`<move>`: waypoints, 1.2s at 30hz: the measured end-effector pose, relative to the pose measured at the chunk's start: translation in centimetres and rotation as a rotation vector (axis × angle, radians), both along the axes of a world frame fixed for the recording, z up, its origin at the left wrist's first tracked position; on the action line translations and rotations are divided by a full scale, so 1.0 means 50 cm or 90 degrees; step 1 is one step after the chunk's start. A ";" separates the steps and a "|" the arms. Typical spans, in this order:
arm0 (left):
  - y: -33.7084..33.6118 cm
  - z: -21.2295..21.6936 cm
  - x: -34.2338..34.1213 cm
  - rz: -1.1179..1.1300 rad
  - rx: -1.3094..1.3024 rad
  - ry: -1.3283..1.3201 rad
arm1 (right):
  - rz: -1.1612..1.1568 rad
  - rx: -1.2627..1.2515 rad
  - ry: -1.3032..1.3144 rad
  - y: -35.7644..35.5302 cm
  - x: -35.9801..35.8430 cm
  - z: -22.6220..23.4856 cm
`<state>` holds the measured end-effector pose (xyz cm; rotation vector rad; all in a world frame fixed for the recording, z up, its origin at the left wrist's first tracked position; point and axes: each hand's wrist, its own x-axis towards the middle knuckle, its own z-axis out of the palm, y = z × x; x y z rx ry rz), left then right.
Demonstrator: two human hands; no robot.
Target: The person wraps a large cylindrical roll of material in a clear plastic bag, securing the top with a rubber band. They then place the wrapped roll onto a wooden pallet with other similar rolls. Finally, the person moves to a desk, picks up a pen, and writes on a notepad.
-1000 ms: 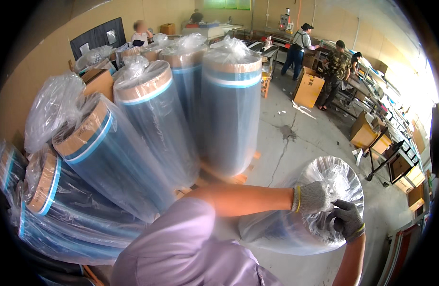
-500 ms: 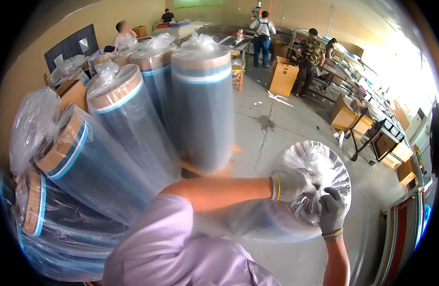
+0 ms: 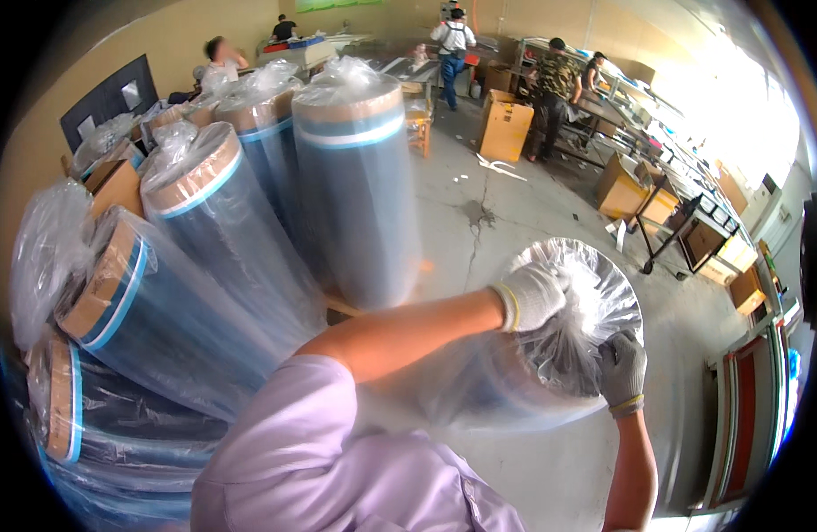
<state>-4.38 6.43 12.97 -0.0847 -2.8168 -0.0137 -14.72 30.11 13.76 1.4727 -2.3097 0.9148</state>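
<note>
Dark print marks the tan cardboard carton at the far side of the floor, but it is too small to read. Any lettering on the brown bands of the standing rolls at the left is likewise too faint to make out.

Both hands wear grey knitted gloves with yellowish cuffs. The left forearm reaches across from the near left, nearly level and rising a little to the right. The left hand sits over the left part of the top of a roll, its fingers curled and grasping a bunch of clear plastic wrap. The right forearm comes up steeply from the near edge. The right hand is at the right rim of the same roll, its bent fingers against the plastic wrap; whether they pinch it I cannot tell.

The roll is near, right of the middle, on the grey floor. Its round end faces up toward the wearer, and the plastic wrap gathers in folds toward the middle of that end. The long axis slants from this end down to the left, where the lower part is partly hidden by the left forearm. Well apart from it, the standing rolls show white and blue bands below their tops.
</note>
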 end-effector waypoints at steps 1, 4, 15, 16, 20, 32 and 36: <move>-0.022 -0.005 -0.001 -0.126 0.102 0.092 | -0.029 -0.005 -0.047 0.003 -0.004 0.002; -0.057 0.006 0.015 -0.266 0.416 0.058 | -0.068 -0.042 -0.085 0.019 -0.021 -0.017; -0.011 0.019 0.016 -0.241 0.914 -0.083 | 0.348 0.074 0.014 -0.049 0.044 0.040; -0.002 0.027 0.016 -0.217 0.780 -0.079 | 0.333 0.120 -0.054 -0.054 0.039 0.044; -0.030 0.008 0.010 -0.139 0.617 0.055 | 0.179 0.233 0.088 -0.089 -0.002 0.050; 0.078 -0.008 0.115 -0.332 0.748 0.087 | 0.130 0.168 0.110 -0.127 -0.059 0.002; 0.085 0.027 0.112 -0.385 0.632 0.078 | 0.042 0.224 0.068 -0.112 0.004 0.037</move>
